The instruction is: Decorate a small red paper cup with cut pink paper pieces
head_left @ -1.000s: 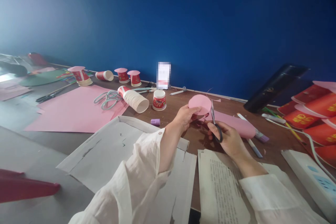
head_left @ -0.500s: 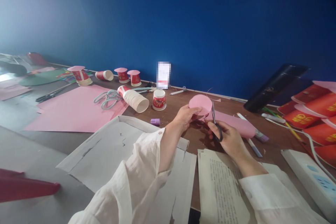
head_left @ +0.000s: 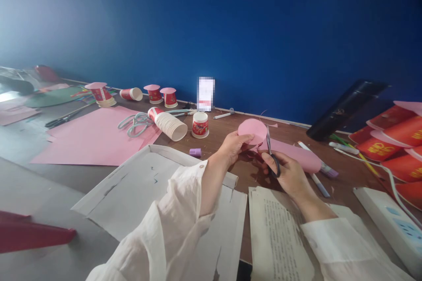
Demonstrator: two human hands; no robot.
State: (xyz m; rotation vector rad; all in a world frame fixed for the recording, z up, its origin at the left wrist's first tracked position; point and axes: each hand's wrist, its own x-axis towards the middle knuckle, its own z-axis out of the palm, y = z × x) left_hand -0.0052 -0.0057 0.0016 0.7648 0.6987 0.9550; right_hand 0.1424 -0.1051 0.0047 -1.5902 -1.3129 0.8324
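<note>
A round piece of pink paper [head_left: 252, 130] is pinched by my left hand [head_left: 233, 145], thumb on top. My right hand [head_left: 289, 174] grips black-handled scissors [head_left: 269, 145], whose blades point up against the disc's right edge. Behind my right hand lies a larger pink paper [head_left: 295, 153], curled at its end. An upside-down red paper cup [head_left: 200, 125] stands left of my left hand. Further left, a stack of nested paper cups [head_left: 170, 125] lies on its side. A purple marker cap [head_left: 195, 153] rests near my left wrist.
Printed pages [head_left: 280, 232] and a white cardboard box lid [head_left: 128, 193] lie under my forearms. On the right are a power strip [head_left: 389, 224], a black bottle [head_left: 343, 109] and stacked red cups [head_left: 402, 136]. Pink sheets [head_left: 92, 140] and a coiled cord [head_left: 133, 125] lie left.
Almost nothing differs. Both hands, the pink disc and the scissors hold nearly the same position, and the view has shifted very slightly.
</note>
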